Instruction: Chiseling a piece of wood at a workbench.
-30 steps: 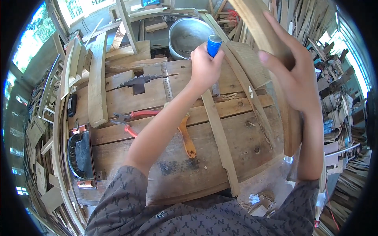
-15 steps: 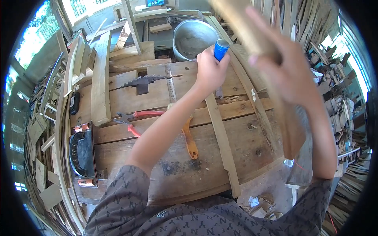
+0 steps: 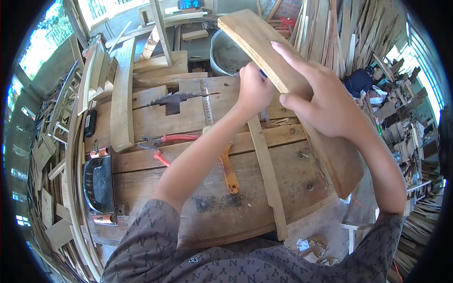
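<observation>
My left hand is closed round an upright chisel. Only a bit of its blue handle shows above the fist, with part of the blade below, near splintered wood on the bench. My right hand grips a long, thick wooden board, thumb on one side and fingers along its face. From this angle the board overlaps the top of the chisel handle; whether they touch, I cannot tell. Beneath my hands lies a narrow wooden strip across the plank workbench.
Red-handled pliers and a brush with an orange-brown handle lie beside my left forearm. A black tool with a curved frame sits at the bench's left edge. Behind stands a metal pot. Stacked wood lines the right wall.
The board in my right hand has come down and left, from a blurred raised position to over the chisel handle, covering most of it. My left hand has stayed nearly in place.
</observation>
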